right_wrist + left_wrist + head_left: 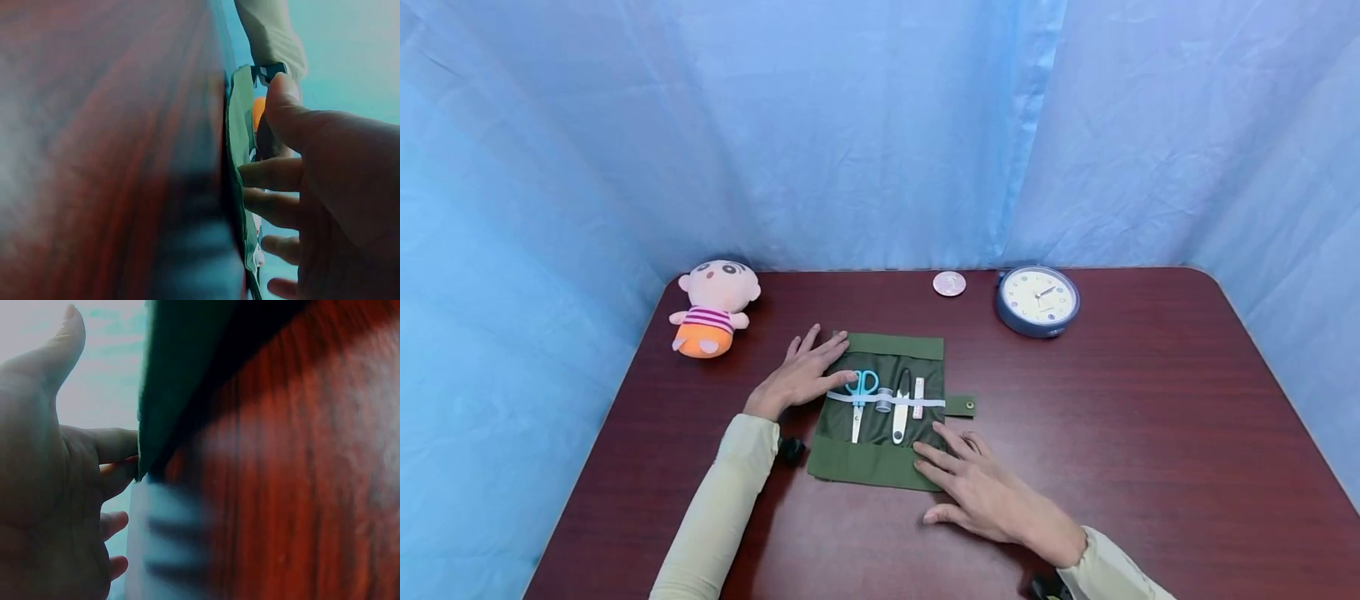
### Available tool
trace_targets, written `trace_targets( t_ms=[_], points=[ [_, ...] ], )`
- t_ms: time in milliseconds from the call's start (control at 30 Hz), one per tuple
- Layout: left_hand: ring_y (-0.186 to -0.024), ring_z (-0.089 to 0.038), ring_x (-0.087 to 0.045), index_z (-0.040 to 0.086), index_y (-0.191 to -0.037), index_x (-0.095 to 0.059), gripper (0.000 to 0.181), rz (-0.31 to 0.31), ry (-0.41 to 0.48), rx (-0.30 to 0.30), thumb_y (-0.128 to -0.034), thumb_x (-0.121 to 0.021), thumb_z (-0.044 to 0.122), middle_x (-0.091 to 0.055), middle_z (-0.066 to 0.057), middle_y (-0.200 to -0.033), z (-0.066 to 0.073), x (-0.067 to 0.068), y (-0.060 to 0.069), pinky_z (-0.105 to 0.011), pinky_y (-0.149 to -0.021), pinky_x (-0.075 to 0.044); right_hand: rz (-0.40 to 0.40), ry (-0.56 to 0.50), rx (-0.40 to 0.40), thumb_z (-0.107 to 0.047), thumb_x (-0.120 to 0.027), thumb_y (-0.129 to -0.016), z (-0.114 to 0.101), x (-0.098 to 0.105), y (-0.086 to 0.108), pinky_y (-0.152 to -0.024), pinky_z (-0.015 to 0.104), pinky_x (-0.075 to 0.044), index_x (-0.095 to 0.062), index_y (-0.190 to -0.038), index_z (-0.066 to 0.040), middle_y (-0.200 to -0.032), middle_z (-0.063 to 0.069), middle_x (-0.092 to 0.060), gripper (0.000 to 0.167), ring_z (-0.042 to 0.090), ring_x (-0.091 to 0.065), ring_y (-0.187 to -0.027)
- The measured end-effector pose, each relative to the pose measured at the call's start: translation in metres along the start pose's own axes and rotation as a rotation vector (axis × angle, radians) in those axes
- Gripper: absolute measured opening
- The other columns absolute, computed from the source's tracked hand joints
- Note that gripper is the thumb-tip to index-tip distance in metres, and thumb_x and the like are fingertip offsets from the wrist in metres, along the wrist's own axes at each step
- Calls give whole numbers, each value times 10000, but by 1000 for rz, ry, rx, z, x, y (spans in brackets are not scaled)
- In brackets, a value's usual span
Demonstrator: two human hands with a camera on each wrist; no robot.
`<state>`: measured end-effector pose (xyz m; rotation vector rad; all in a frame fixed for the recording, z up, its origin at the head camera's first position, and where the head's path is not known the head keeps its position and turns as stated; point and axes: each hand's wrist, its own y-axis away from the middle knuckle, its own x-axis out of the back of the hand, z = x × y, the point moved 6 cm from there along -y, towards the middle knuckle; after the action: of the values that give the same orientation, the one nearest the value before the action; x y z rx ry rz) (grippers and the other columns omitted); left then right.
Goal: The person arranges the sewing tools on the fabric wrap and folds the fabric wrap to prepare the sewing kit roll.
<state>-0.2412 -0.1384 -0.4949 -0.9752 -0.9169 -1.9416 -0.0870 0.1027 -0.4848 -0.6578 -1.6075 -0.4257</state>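
A green fabric tool roll [872, 464] lies unfolded on the table. Under its white elastic band sit scissors with blue handles [862, 383], a small grey spool-like cylinder [884, 401], a black-and-white slim tool [900, 417] and a white strip with reddish marks [918, 398]. My left hand [801, 375] rests with spread fingers on the roll's upper left edge, the thumb near the scissor handles. At the lower right corner, my right hand [985, 492] touches the fabric with extended fingers. In the right wrist view its fingertips [253, 175] meet the roll's edge.
A plush doll [709, 308] lies at the back left of the table [1150, 433]. Along the back edge are a round pinkish disc [950, 283] and a blue round clock [1038, 302]. A snap tab [961, 406] sticks out from the roll's right side. Blue curtains [880, 133] surround the table.
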Motion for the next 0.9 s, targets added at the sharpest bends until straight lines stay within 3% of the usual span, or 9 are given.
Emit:
trace_targets(
  t_ms=[233,567,900],
  points=[
    [-1586,-381,30,181,-1593,-278,760,5,13,6,-991,-473,602,-207,-12,-1694,-3,-1,1,-636,-1255,11,5,58,-14,-659,-524,-919,-4,-2,7,-1042,531,-439,-659,-1327,-117,-1459,22,-592,691,363,-443,-1440],
    [-1582,-400,13,183,-1580,-320,695,12,57,4,-1015,-449,567,-244,-9,-1683,-6,3,4,-654,-1243,29,-22,1,-81,-639,-537,-925,2,-3,16,-1044,597,-433,-607,-1397,-113,-1513,13,-543,711,385,-447,-1433],
    [-1582,-397,-39,194,-1579,-326,691,49,-47,38,-1008,-473,556,-273,-10,-1674,-5,-1,13,-655,-1247,-17,51,44,-135,-639,-584,-902,19,5,26,-998,521,-432,-632,-1374,-130,-1462,23,-593,696,349,-506,-1384]
  ],
)
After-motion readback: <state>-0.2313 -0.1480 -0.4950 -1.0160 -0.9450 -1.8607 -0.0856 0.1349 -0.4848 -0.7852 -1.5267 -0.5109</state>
